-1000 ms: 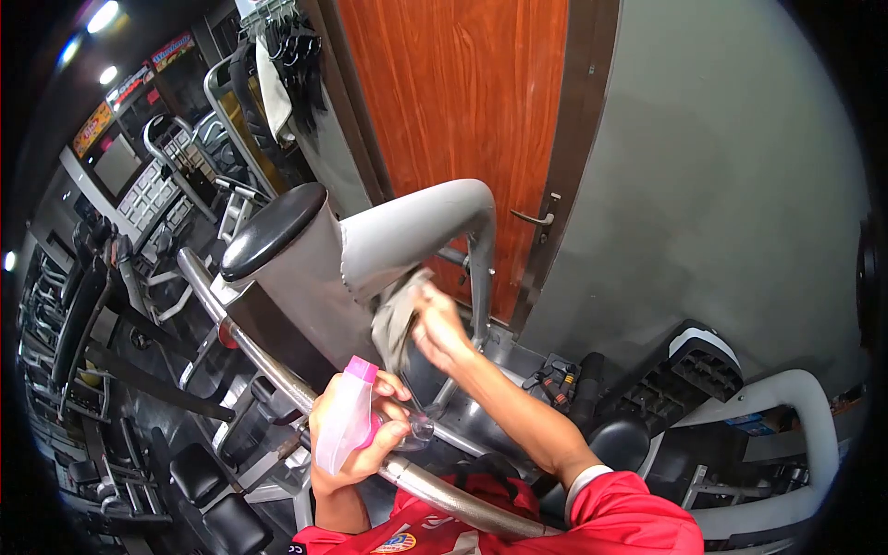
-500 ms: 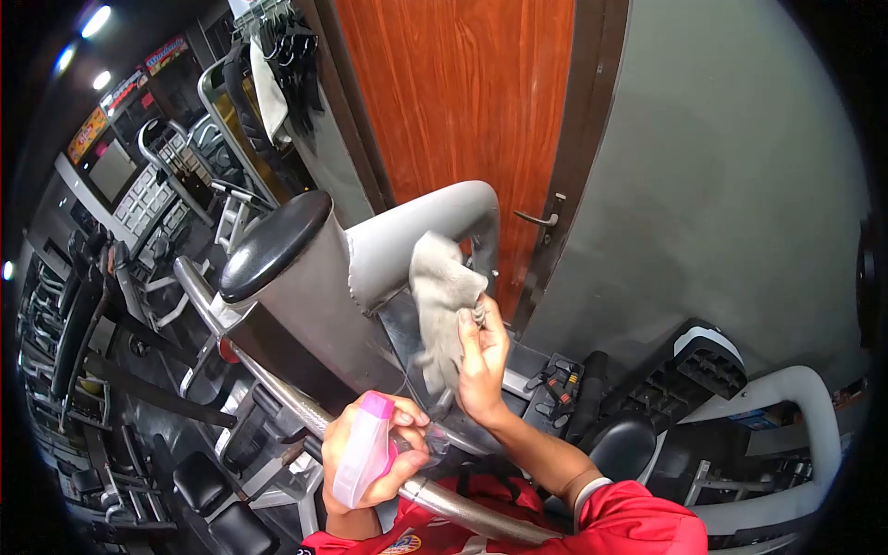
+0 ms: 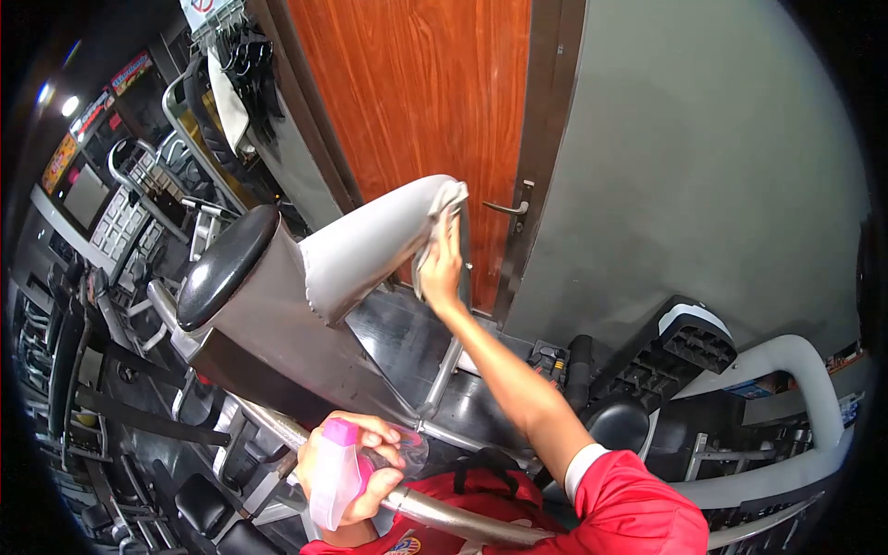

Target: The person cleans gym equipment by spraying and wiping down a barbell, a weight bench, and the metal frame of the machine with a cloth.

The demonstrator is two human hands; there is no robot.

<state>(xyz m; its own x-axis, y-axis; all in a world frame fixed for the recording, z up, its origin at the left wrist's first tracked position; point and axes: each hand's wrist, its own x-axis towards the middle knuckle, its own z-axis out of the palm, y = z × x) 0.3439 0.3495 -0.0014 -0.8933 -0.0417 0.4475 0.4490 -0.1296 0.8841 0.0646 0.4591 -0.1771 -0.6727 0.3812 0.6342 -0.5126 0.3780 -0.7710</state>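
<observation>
Right up close, there's the red shirt [image 3: 638,504], white at the right cuff, and the silver rail [image 3: 453,520] slanting across in front of it. Here's the left hand [image 3: 375,486], wrapped around the spray bottle [image 3: 333,486], pink head uppermost, thumb and fingers curled about it just above the rail; whether hand and rail touch, I can't tell. Out goes the right arm at full stretch, and on the end of it the right hand [image 3: 441,268], grasping the cloth [image 3: 451,196], which lies against the bend of the fat grey tube [image 3: 370,245], fingers spread along it and pointing up. That tube runs left into the column [image 3: 277,319], topped by a shiny black pad [image 3: 227,264]. Beyond, it's the reddish wooden door [image 3: 416,92], its handle [image 3: 509,209] just right of the cloth, with the grey wall [image 3: 703,166] alongside. Far left, hangers [image 3: 245,55] bunch together, and gym machines crowd the dim background.
</observation>
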